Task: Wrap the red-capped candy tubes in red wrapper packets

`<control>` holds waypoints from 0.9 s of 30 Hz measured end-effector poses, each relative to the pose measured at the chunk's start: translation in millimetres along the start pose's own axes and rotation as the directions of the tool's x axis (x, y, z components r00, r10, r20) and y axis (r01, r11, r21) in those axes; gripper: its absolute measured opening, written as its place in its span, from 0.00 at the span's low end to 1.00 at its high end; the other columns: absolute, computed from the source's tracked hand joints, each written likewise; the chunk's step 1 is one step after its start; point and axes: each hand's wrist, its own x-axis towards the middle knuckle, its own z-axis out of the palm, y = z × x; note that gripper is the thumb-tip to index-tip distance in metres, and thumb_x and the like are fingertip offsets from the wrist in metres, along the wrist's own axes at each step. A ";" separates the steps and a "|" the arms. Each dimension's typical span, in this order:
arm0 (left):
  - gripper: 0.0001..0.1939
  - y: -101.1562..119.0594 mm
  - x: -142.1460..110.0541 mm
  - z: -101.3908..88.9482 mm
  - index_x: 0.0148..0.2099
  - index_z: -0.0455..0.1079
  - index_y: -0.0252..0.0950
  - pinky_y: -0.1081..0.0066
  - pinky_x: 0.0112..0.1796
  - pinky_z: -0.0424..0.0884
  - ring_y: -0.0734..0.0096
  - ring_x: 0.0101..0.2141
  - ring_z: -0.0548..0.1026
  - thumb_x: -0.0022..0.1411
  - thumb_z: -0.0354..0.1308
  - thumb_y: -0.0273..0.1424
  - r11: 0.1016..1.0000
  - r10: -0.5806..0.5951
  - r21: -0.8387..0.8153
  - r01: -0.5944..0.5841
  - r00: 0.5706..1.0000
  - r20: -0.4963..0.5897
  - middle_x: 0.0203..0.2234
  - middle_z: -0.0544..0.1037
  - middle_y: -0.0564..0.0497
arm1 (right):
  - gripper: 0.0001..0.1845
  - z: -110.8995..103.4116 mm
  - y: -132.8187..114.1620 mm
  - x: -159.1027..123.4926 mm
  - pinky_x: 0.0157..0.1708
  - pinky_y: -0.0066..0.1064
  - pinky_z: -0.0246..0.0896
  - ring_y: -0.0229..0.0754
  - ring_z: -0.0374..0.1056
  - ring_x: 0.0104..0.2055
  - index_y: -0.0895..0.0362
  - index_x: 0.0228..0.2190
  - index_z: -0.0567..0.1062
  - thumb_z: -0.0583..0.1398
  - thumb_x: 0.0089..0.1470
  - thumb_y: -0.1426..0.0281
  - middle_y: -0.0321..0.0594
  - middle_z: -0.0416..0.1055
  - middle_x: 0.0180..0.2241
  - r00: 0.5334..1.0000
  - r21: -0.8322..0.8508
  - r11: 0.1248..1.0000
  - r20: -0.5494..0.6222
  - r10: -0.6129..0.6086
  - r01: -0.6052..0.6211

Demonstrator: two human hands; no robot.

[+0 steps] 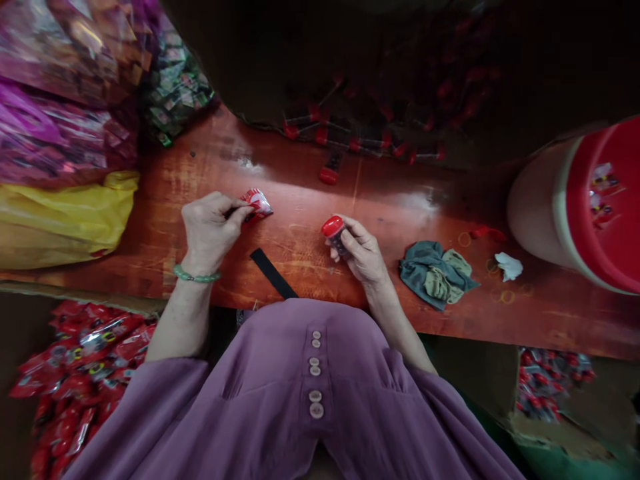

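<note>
My left hand (214, 223), with a green bead bracelet above it, pinches a small red and silver packet (259, 202) between thumb and fingers over the table. In my right hand (364, 253) is a small clear jar (336, 233) with a red lid, dark contents showing through its side. The fingers wrap round it, and the lid points up and to the left. Another red-capped jar (330, 168) lies on the table beyond both hands. Between my hands and my body lies a black strip (273, 273).
Many red-capped jars (355, 142) lie in a dark box at the back. Filled bags (60, 133) line the left. On the right are a crumpled cloth (437, 273), rubber bands (505, 297), white tissue (509, 266) and a red-rimmed bucket (577, 207). Red packets (95, 353) fill a box lower left.
</note>
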 end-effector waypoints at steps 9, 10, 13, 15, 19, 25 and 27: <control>0.09 40.3 -25.3 1.5 0.40 0.79 0.41 0.69 0.37 0.76 0.70 0.33 0.79 0.64 0.61 0.38 0.923 0.319 -0.260 -0.283 0.941 0.109 0.32 0.82 0.51 | 0.17 20.4 -28.9 -10.6 0.10 0.20 0.40 0.26 0.52 0.13 0.55 0.40 0.76 0.64 0.55 0.56 0.29 0.69 0.21 0.963 0.035 0.990 0.241 0.124 -0.136; 0.09 41.1 -27.6 3.3 0.40 0.79 0.41 0.69 0.36 0.75 0.71 0.33 0.78 0.65 0.60 0.38 0.915 0.335 -0.278 -0.291 0.934 0.125 0.32 0.82 0.51 | 0.16 21.4 -31.6 -11.4 0.10 0.20 0.39 0.26 0.49 0.13 0.55 0.39 0.75 0.64 0.55 0.56 0.28 0.68 0.20 0.959 0.029 0.989 0.249 0.133 -0.145; 0.09 43.2 -32.3 6.8 0.39 0.78 0.39 0.70 0.36 0.75 0.72 0.32 0.77 0.65 0.60 0.37 0.899 0.376 -0.303 -0.318 0.913 0.159 0.31 0.81 0.50 | 0.15 22.2 -36.4 -11.7 0.11 0.20 0.38 0.25 0.44 0.12 0.55 0.39 0.73 0.62 0.57 0.57 0.25 0.62 0.17 0.943 -0.001 0.984 0.284 0.172 -0.179; 0.07 44.8 -34.3 8.1 0.40 0.78 0.38 0.71 0.35 0.74 0.73 0.31 0.77 0.65 0.60 0.35 0.874 0.420 -0.324 -0.361 0.898 0.131 0.31 0.81 0.50 | 0.15 21.9 -37.5 -10.4 0.11 0.20 0.37 0.26 0.44 0.12 0.54 0.41 0.71 0.62 0.58 0.58 0.23 0.59 0.17 0.924 -0.038 0.977 0.318 0.211 -0.210; 0.05 45.4 -38.3 12.3 0.41 0.77 0.38 0.72 0.34 0.73 0.74 0.31 0.76 0.65 0.61 0.32 0.820 0.503 -0.355 -0.449 0.862 0.071 0.31 0.80 0.50 | 0.19 20.1 -36.0 -5.2 0.11 0.19 0.38 0.26 0.46 0.13 0.54 0.47 0.68 0.62 0.57 0.59 0.23 0.60 0.18 0.884 -0.122 0.950 0.348 0.312 -0.288; 0.08 38.2 -47.6 22.8 0.45 0.75 0.38 0.70 0.36 0.74 0.72 0.34 0.75 0.62 0.62 0.27 0.756 0.579 -0.400 -0.519 0.814 0.038 0.33 0.80 0.49 | 0.17 13.0 -24.2 3.9 0.10 0.18 0.35 0.26 0.43 0.11 0.57 0.44 0.71 0.62 0.57 0.61 0.21 0.57 0.14 0.835 -0.117 0.900 0.339 0.433 -0.419; 0.10 36.6 -50.7 26.5 0.47 0.75 0.37 0.69 0.37 0.74 0.71 0.35 0.76 0.62 0.63 0.26 0.749 0.582 -0.416 -0.515 0.812 0.043 0.34 0.80 0.48 | 0.16 11.2 -19.5 5.5 0.09 0.18 0.35 0.26 0.42 0.11 0.58 0.42 0.72 0.62 0.57 0.61 0.21 0.56 0.13 0.817 -0.101 0.886 0.350 0.458 -0.453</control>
